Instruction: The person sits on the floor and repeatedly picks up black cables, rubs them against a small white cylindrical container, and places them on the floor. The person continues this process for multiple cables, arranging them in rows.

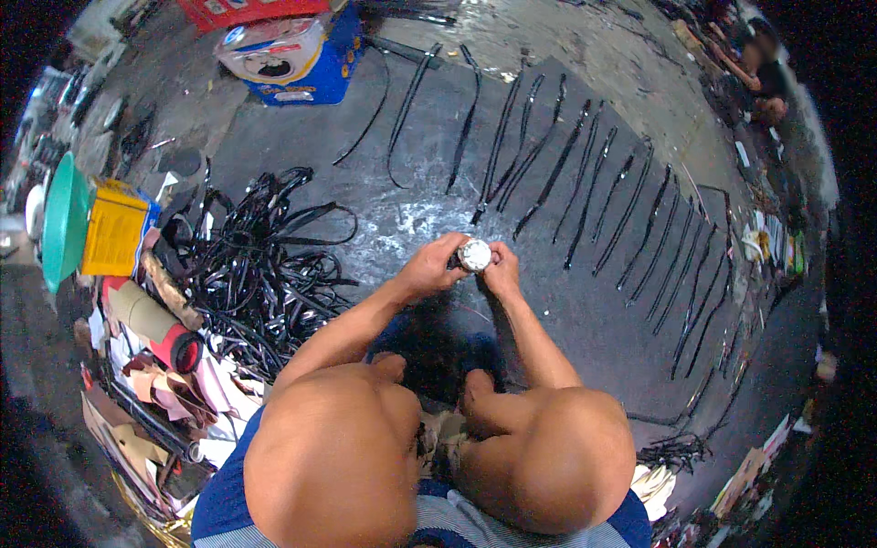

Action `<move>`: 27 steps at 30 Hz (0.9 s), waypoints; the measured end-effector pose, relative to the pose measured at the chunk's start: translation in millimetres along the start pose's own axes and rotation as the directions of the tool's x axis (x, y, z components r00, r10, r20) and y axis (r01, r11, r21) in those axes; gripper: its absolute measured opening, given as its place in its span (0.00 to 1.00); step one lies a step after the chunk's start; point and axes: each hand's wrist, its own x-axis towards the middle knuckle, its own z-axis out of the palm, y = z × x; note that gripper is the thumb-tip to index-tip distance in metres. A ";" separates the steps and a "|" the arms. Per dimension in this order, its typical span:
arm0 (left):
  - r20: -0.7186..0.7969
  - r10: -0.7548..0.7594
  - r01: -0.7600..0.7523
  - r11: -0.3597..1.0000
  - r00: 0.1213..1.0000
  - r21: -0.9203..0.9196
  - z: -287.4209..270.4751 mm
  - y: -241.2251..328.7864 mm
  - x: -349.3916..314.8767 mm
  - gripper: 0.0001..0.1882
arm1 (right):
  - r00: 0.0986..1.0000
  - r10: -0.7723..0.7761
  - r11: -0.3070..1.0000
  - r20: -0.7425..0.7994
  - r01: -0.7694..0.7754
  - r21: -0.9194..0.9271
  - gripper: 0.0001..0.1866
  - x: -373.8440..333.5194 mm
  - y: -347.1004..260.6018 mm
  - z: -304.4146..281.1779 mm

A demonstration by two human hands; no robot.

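Note:
Between my two hands, in front of my knees, is a small round object [474, 255] with a white, rough-looking top; its kind does not show. My left hand [437, 268] is closed around its left side, with something black showing at the fingers. My right hand [501, 273] has its fingers bent and pressed against the right side of the same object. Whether a thin strip also lies in those fingers is too small to tell. Beyond my hands, several glossy black strips [552, 201] lie apart in a fanned row on a dark sheet [402, 205].
A tangled heap of black strips [265, 247] lies at the left. Behind it stand a yellow-and-blue container [116, 228] and a green basin [66, 224]. Scraps [215, 384] and a cardboard tube [142, 310] lie nearer. A blue-and-white box [292, 64] stands far left; another person [763, 73] sits far right.

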 end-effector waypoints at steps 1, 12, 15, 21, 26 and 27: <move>-0.008 0.013 -0.013 1.000 1.000 0.011 -0.5 -1.6 -1.4 0.28 | 0.998 0.060 0.993 0.013 -0.061 0.097 0.13 -0.3 -3.8 1.6; -0.015 0.012 -0.012 1.000 1.000 -0.001 0.9 -13.1 -3.9 0.26 | 0.954 -0.280 0.634 -0.108 0.268 0.726 0.15 -79.1 -231.0 -141.4; -0.025 0.091 -0.090 0.995 0.996 0.036 12.3 -11.4 9.3 0.27 | 0.811 -0.583 0.510 -0.046 0.409 0.757 0.15 -113.4 -305.6 -189.2; 0.013 0.018 -0.018 0.999 1.000 0.046 2.8 -11.5 -0.8 0.29 | 0.706 -0.690 0.539 0.161 0.353 0.765 0.15 -91.0 -347.0 -185.9; 0.096 -0.059 0.050 0.994 0.994 0.100 -1.4 -17.6 -3.3 0.34 | 0.682 -0.729 0.399 0.056 0.357 0.844 0.19 -28.5 -375.2 -189.7; 0.089 -0.032 0.025 0.997 0.995 0.079 -6.3 -18.6 -3.1 0.35 | 0.670 -0.737 0.433 0.085 0.372 0.821 0.20 -6.3 -386.7 -186.4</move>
